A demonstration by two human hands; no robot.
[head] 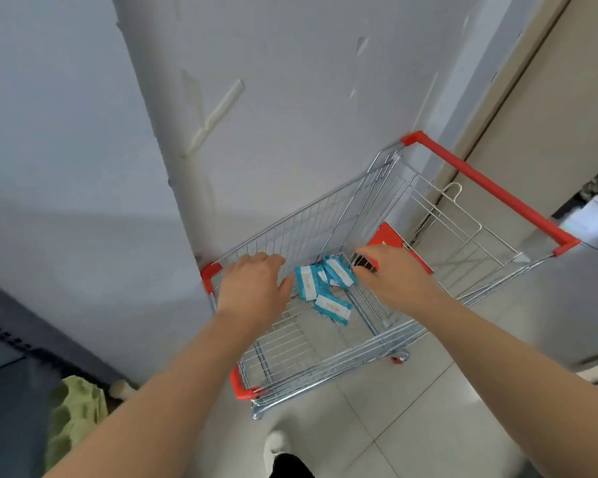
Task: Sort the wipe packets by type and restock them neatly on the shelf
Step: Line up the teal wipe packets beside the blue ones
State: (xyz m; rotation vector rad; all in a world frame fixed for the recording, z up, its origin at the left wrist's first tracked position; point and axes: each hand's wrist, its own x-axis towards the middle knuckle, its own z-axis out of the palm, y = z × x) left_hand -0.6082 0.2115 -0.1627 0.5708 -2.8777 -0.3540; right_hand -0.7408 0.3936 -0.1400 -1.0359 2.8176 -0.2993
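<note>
Several blue-and-white wipe packets [325, 288] lie in a loose pile on the floor of a wire shopping cart [346, 353] with red trim. Both my arms reach down into the cart. My left hand [252, 288] hovers just left of the pile with its fingers loosely curled and holds nothing. My right hand [390, 274] is at the pile's right side, fingers bent down toward the packets; whether it touches them is unclear. No shelf is in view.
The cart stands against a grey-white wall [256, 98] at a corner. Its red handle [491, 188] is at the far right, near a beige door frame [518, 98]. A green textured object [73, 419] lies at lower left on the tiled floor [411, 426].
</note>
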